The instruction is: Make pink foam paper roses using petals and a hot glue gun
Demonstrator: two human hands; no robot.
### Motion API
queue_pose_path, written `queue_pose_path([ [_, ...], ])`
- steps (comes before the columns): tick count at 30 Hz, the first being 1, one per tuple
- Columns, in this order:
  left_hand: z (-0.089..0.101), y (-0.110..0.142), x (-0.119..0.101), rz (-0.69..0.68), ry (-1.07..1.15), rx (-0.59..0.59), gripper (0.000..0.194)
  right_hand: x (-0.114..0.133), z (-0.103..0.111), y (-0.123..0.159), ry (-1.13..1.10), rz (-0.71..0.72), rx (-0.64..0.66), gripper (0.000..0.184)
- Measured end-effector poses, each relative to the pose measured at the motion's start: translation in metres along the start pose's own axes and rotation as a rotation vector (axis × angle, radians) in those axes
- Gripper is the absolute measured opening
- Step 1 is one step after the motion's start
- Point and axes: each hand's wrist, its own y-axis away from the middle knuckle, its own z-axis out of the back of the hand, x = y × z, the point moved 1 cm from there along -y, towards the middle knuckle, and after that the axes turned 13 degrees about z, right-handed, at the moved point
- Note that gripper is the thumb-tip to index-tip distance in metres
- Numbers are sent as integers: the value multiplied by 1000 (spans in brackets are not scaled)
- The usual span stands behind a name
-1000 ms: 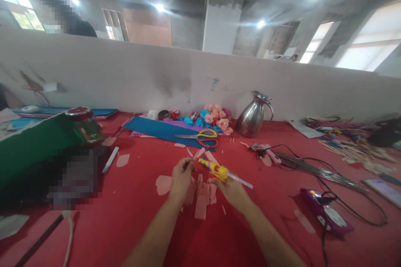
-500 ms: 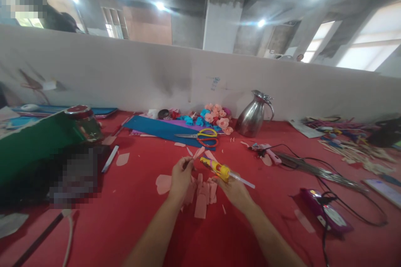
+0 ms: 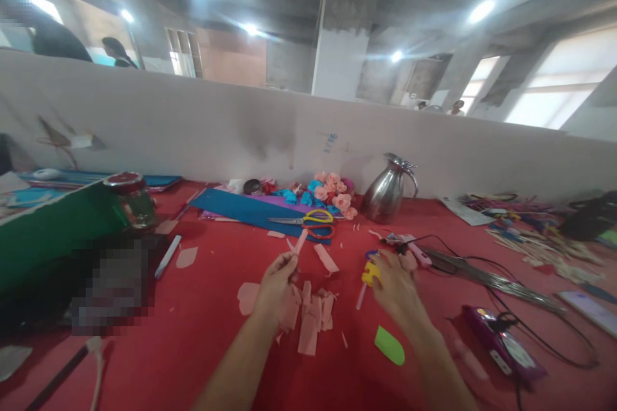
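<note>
My left hand (image 3: 279,279) pinches a narrow strip of pink crepe paper (image 3: 301,243), held upright above the table. To the right, my right hand (image 3: 395,279) has its fingers on a yellow glue gun (image 3: 370,273), with a clear glue stick pointing down towards me; the hand hides part of the gun. Cut pink paper pieces (image 3: 308,334) lie in a loose pile between my forearms, and a single pink strip (image 3: 326,258) lies between the hands. Scissors (image 3: 308,221) with yellow and red handles rest on blue paper (image 3: 236,204) behind them.
Pink and blue paper flowers (image 3: 332,189) and a steel jug (image 3: 388,189) stand at the back. A purple power strip (image 3: 504,347) with black cords, wire bundle (image 3: 491,276) and lime-green piece (image 3: 390,345) lie right. At left are a glass jar (image 3: 137,205) and marker (image 3: 168,257).
My right hand has carried the glue gun rightward, away from my left hand, and the gun has turned. The lime-green piece now shows. My left hand still holds the pink strip.
</note>
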Motion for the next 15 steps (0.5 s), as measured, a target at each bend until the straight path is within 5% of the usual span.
queue_pose_path([
  [3,-5,5,-1,80,82,22,25,54,-6,-15,-472,147,-14,26],
  [7,-12,13,-3,117,167,74,25,104,-29,-32,-1085,-14,-14,22],
  [15,-8,4,11,133,169,98,30,103,-55,-31,-1409,-214,-132,20],
])
